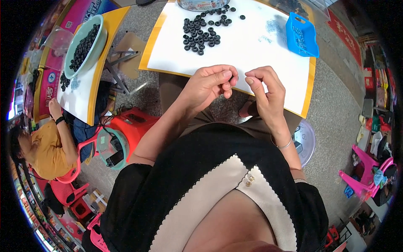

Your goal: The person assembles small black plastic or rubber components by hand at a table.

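Head view, left hand (pixel 213 85) near right hand (pixel 267 89), black rings (pixel 205 39)

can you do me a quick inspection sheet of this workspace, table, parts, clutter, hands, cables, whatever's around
Surface: white tabletop with yellow edging
Job's things: loose black rings; small bluish bits scattered beside a blue tray holding more
Clutter: round tin at the far edge; green basket with dark devices, by a red stool
Hands: left hand, fingers closed on a small dark piece; right hand, thumb and forefinger close together, contents unclear
Cables: dark cables by the stool
Surroundings: seated co-worker at a side table bearing a pale green bowl of black pieces
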`<state>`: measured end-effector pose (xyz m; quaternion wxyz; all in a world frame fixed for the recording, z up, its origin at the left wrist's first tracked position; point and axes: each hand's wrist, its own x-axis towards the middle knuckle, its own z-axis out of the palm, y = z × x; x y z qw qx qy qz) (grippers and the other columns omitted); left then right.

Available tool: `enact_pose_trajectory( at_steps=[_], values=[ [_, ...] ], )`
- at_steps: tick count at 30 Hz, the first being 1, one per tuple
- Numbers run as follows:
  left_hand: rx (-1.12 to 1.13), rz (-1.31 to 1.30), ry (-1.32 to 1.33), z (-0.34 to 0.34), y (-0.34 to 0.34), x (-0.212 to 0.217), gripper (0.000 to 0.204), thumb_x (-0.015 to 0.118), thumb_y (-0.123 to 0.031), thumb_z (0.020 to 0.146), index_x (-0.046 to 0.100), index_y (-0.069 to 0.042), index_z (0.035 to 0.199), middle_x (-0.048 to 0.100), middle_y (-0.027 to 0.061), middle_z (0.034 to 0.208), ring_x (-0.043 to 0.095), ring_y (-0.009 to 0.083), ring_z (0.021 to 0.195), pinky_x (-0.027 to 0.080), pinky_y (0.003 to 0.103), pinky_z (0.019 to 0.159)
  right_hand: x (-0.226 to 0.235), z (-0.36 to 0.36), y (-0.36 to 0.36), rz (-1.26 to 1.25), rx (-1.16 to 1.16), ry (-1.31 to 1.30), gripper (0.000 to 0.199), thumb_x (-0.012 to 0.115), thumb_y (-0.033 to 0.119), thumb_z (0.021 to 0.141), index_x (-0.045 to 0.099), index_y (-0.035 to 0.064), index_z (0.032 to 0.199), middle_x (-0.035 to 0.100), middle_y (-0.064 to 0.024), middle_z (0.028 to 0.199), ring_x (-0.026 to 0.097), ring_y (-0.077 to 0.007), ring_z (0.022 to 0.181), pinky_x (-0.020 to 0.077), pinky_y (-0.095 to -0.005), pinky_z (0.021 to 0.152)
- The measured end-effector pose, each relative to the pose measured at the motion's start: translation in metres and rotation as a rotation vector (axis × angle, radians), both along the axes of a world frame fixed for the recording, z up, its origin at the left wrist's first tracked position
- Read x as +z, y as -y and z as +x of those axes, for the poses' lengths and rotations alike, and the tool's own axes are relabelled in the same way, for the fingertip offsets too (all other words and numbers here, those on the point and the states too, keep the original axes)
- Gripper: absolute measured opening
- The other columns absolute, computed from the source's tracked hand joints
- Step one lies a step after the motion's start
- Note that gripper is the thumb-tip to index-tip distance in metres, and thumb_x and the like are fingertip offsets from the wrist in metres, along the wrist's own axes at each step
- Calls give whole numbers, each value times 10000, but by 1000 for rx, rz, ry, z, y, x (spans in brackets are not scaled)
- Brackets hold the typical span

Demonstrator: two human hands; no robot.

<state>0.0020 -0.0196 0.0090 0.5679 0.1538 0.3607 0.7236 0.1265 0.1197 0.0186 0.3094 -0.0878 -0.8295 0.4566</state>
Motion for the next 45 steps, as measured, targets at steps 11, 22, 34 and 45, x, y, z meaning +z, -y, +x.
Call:
enact_pose_trajectory(
  at_steps=[11,22,34,45],
  values=[
    [-12,173,257,1,-3,-9,485,437,-456,932,564,11,960,437,-7,714,380,55,579,325,175,475,2,-5,10,-34,36,-59,178,640,28,788,595,-2,957,559,-95,889,562,-169,754,466,-265,672],
    [58,-128,-21,10,-8,-5,345,425,-316,970,558,1,996,483,0,713,392,70,553,309,201,499,-2,-13,6,10,73,-39,200,644,46,751,617,21,948,517,-113,968,541,-223,842,435,-303,784],
    [68,-202,-61,-5,-11,-27,329,421,-256,973,563,30,1054,455,-8,737,368,63,582,308,201,512,26,-88,-183,100,-328,-45,190,599,150,803,641,11,926,653,-104,772,608,-154,702,479,-287,666],
    [112,-247,-29,-23,-21,-39,243,479,-170,936,578,27,1039,475,-6,743,401,62,577,325,195,500,42,-149,-219,340,-272,55,248,586,225,850,646,46,1011,650,-57,805,593,-122,711,478,-272,650]
  ],
)
